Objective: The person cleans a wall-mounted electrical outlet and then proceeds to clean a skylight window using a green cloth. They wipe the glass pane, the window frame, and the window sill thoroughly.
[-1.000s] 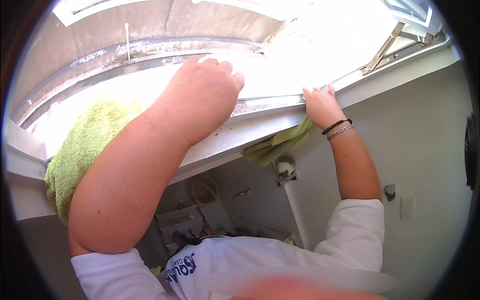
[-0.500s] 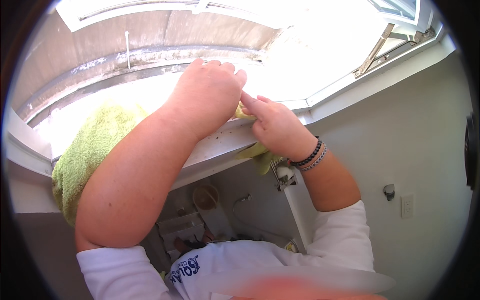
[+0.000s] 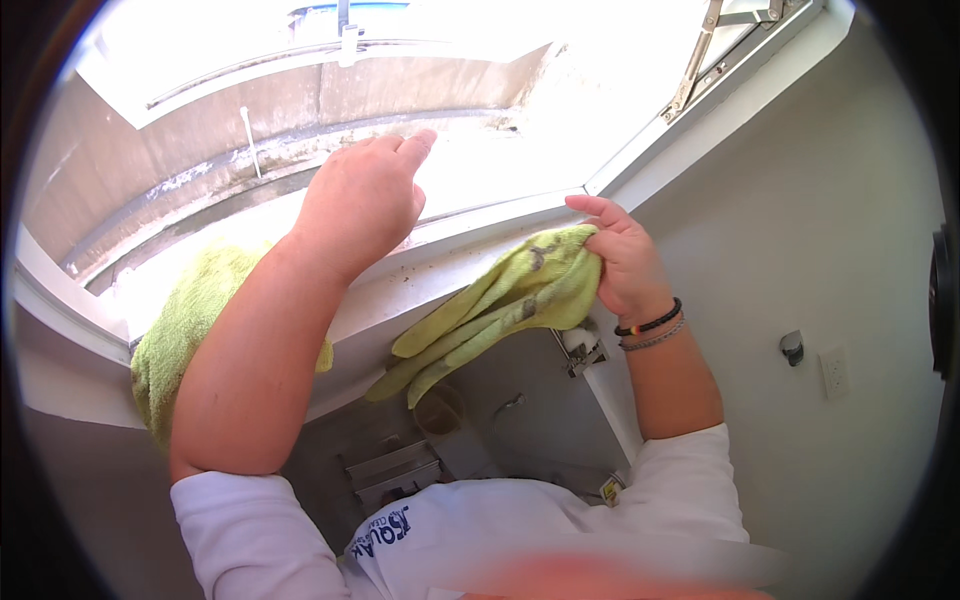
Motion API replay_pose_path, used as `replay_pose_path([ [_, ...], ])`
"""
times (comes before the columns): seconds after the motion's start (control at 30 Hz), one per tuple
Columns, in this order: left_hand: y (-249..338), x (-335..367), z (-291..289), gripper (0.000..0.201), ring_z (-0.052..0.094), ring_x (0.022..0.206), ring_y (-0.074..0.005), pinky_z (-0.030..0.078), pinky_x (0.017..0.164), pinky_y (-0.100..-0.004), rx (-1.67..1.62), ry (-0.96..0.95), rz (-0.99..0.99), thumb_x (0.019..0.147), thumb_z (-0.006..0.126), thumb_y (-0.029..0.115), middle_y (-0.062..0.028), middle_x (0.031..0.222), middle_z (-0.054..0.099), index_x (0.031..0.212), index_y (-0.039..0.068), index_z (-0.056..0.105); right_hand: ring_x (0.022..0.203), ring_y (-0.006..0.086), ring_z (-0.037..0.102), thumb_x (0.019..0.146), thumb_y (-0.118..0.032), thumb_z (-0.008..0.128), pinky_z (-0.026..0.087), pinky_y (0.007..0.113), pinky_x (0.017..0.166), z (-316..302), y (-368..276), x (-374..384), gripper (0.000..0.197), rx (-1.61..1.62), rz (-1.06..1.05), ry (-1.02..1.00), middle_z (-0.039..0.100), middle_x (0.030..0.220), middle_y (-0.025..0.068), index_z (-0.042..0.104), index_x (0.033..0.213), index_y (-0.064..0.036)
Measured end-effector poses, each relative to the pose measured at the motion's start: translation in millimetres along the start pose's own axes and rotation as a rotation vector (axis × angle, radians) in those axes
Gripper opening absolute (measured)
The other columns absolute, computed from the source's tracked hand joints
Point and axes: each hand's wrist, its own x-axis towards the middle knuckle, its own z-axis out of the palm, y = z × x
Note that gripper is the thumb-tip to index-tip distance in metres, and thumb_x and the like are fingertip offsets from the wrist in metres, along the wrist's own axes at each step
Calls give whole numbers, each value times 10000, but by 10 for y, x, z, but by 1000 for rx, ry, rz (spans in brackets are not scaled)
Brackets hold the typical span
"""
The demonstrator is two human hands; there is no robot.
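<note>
My right hand (image 3: 630, 260) pinches a yellow-green cloth (image 3: 540, 285) by its upper corner, index finger stretched out. Dark smudges mark the cloth, which hangs in long folds to the left, in front of the windowsill's inner edge. Over the bright window opening, my left hand (image 3: 365, 195) is raised with its back toward me and its fingers curled. Whatever may be in those fingers is hidden. A second yellow-green cloth (image 3: 190, 335) drapes over the left end of the white windowsill (image 3: 385, 290), partly behind my left forearm. Dark specks dot the sill.
At the upper right, a metal window hinge arm (image 3: 692, 65) juts from the frame. Outside stands a stained wall (image 3: 290, 100) with a thin white pipe (image 3: 249, 140). Below are a round bucket-like container (image 3: 438, 408) and a wire rack (image 3: 580, 350). The right wall carries an outlet (image 3: 833, 373).
My hands have moved apart: the left went left, the right went right. The cloth in my right hand, mostly hidden before, now hangs in full view. The whole view has shifted slightly.
</note>
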Motion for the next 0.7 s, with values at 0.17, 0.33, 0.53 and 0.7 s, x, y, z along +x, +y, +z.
replay_pose_path([
  [0.17, 15, -22, -29, 428, 521, 936, -287, 420, 809, -367, 20, 11, -44, 749, 450, 64, -142, 1023, 550, 1177, 82, 447, 868, 218, 550, 754, 40, 368, 475, 342, 765, -135, -834, -476, 396, 201, -365, 20, 527, 956, 159, 405, 1148, 26],
  [0.33, -11, -7, -16, 399, 533, 925, -264, 434, 795, -370, 41, 3, -39, 773, 448, 85, -116, 1004, 560, 1172, 81, 456, 830, 212, 557, 717, 29, 416, 476, 334, 733, -205, -868, -681, 347, 113, -530, 180, 547, 912, 154, 457, 1062, 33],
  [0.53, 29, 32, 13, 393, 528, 945, -266, 426, 816, -363, 71, -8, -36, 779, 446, 96, -119, 1052, 546, 1171, 81, 465, 784, 204, 565, 672, 16, 473, 478, 326, 695, 124, -51, -774, 291, -1, -125, 96, 570, 859, 147, 520, 958, 42],
  [0.7, 32, 10, -12, 388, 534, 927, -271, 432, 805, -367, 68, -19, -36, 779, 449, 100, -123, 1030, 550, 1165, 77, 471, 747, 198, 572, 635, 5, 521, 479, 318, 664, 230, -67, -734, 246, -66, -76, 19, 590, 815, 142, 572, 871, 49],
])
